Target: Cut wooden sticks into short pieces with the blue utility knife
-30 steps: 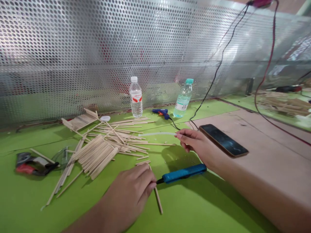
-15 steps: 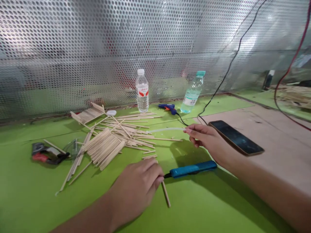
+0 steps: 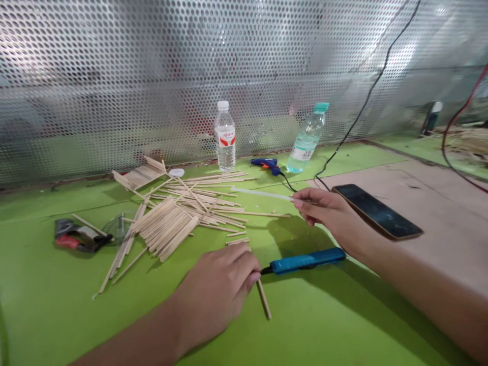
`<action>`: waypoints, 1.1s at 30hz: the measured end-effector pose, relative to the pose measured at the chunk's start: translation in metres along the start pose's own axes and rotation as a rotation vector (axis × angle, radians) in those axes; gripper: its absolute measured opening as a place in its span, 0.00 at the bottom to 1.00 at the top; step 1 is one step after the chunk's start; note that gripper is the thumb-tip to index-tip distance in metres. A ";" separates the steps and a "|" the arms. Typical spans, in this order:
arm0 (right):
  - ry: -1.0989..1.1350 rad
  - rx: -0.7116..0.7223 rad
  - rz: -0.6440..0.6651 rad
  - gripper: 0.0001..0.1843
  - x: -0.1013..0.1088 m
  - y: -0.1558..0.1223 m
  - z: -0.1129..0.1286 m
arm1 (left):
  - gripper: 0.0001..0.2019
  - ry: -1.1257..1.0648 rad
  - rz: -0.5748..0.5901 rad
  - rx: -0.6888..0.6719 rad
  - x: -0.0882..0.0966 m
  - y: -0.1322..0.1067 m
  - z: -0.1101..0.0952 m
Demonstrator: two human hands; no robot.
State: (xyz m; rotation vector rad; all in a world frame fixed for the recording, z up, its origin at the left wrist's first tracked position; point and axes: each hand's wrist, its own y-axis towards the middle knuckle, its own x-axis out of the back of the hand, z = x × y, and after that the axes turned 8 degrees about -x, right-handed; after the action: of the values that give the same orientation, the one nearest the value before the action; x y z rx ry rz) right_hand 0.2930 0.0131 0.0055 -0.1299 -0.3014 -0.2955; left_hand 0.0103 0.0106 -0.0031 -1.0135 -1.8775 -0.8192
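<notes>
Lying at the far left of the green surface (image 3: 46,305) is a red and black tool (image 3: 68,240). Beside it is a see-through round thing, too blurry for me to name. Behind them sits a little frame of sticks (image 3: 141,175), and in front of that is a flat row of sticks (image 3: 163,226), side by side on a slant. A white oval thing (image 3: 176,173) lies near a messy pile of sticks (image 3: 221,218).

Next comes the person's left hand (image 3: 224,284), fingers curled shut on the black end of a blue tool (image 3: 308,261). Behind stands a clear bottle (image 3: 226,145), white cap on, with water inside; I can't tell how high it goes. One short wooden stick (image 3: 264,300) pokes out from by the left fingertips, pointing toward the person.

The white stick (image 3: 263,193) is up in the middle. It is long and thin and runs sideways, its free end pointing left over the pile. The blue glue gun (image 3: 269,163) behind it points left too. The blue tool's fat handle points right, toward the other arm. The green bottle (image 3: 305,145) has its cap on and some water in it.

The right hand (image 3: 318,206) pinches the white stick by its right end. Just past it lies a dark phone (image 3: 377,209), and a red cord (image 3: 450,127) hangs at the far right.
</notes>
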 end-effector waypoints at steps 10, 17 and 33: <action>0.014 0.032 -0.006 0.19 0.001 0.000 0.002 | 0.09 0.000 -0.033 -0.023 -0.002 -0.002 0.002; 0.002 0.055 -0.024 0.19 0.003 0.000 0.001 | 0.08 0.009 -0.026 -0.029 -0.001 0.000 0.002; -0.441 0.181 -0.032 0.22 0.001 -0.010 0.008 | 0.06 0.039 -0.069 -0.071 -0.004 -0.002 0.004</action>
State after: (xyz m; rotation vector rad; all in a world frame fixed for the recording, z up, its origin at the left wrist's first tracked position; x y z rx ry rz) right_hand 0.2890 0.0049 0.0142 -0.0093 -0.7656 -0.2681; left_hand 0.0082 0.0116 -0.0088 -0.9740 -1.8704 -0.9453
